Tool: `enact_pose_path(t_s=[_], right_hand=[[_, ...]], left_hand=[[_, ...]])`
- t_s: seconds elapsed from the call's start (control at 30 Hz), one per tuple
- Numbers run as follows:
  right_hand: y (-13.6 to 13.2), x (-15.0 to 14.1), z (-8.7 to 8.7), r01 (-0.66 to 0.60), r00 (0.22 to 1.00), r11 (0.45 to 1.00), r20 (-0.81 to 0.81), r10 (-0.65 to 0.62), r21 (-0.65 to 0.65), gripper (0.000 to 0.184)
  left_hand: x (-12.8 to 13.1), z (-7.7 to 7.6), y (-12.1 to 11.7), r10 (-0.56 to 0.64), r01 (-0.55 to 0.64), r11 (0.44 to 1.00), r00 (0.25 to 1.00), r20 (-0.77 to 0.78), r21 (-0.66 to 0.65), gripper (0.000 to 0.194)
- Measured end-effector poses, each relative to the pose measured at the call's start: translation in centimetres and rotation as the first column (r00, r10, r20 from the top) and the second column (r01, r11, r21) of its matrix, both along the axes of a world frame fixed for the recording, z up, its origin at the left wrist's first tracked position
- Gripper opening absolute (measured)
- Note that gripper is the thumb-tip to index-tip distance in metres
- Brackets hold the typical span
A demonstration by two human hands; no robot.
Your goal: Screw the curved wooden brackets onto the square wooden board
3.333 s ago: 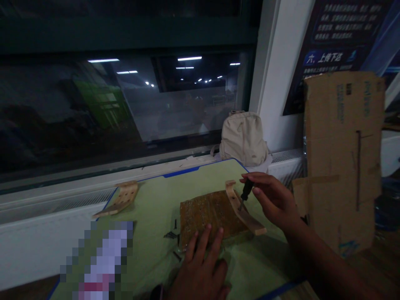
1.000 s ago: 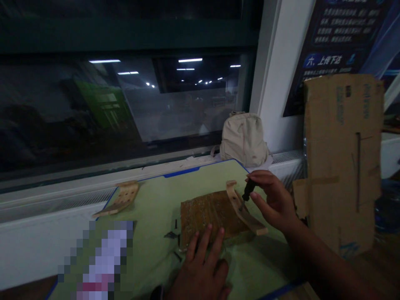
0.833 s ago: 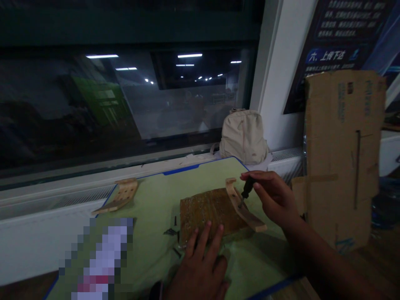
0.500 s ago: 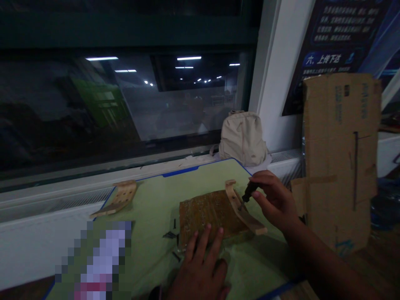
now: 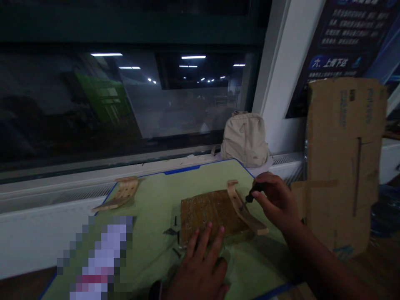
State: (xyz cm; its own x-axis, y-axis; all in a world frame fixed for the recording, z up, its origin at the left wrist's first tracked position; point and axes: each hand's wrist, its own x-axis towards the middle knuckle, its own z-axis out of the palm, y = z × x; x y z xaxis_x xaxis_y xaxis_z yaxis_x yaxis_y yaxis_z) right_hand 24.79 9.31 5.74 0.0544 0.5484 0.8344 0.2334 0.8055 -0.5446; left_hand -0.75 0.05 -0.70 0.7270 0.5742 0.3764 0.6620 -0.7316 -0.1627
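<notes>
Green-topped table [image 5: 156, 200] is sitting below a dark window [image 5: 175, 110], left hand [image 5: 200, 266] lying spread across the brown board [image 5: 200, 212], right hand [image 5: 277, 202] pinching a screwdriver [image 5: 255, 192] over the curved wooden slat [image 5: 250, 219] at the board's right edge. Slat's looking light and stiff, so I'm favouring its bare ends for gripping; dim light's hiding whether the tip's seated.

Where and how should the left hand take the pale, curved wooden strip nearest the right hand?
Probably the near end of the pale, curved wooden strip, pinched across its narrow width from the front: that end juts past the brown rectangular board, clear of the black-handled screwdriver at the middle.
</notes>
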Motion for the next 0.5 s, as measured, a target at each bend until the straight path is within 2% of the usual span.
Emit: enact_pose_path(t_s=[0.1,0.2,0.27,0.37,0.43,0.5], right_hand=[[-0.4,-0.1,0.2,-0.075,0.996,0.997,0.039,0.075,0.018,0.016],[-0.6,-0.3,0.2,-0.126,0.992,0.989,-0.034,0.123,-0.076,0.017],[-0.6,-0.3,0.3,-0.111,0.989,0.985,-0.115,0.097,-0.129,0.015],[-0.2,0.0,0.4,-0.041,0.981,0.993,-0.193,0.019,-0.113,0.023],[-0.2,0.2,0.4,-0.013,0.985,0.997,-0.175,-0.002,-0.082,0.029],[-0.5,0.3,0.5,-0.041,0.992,0.997,-0.125,0.032,-0.069,0.026]], left_hand=[[0.2,0.7,-0.3,-0.018,0.017,1.000,1.000,-0.005,-0.024,0.035],[0.5,1.8,-0.6,-0.001,0.001,0.998,1.000,0.006,-0.056,0.032],[0.6,2.4,-0.7,0.015,-0.015,0.996,1.000,0.001,-0.092,0.032],[0.5,2.8,-0.8,0.002,-0.004,0.993,1.000,-0.016,-0.114,0.030],[0.4,2.7,-0.8,-0.006,0.003,0.994,1.000,-0.026,-0.113,0.030],[0.4,2.6,-0.8,-0.005,0.002,0.994,1.000,-0.031,-0.106,0.030]])
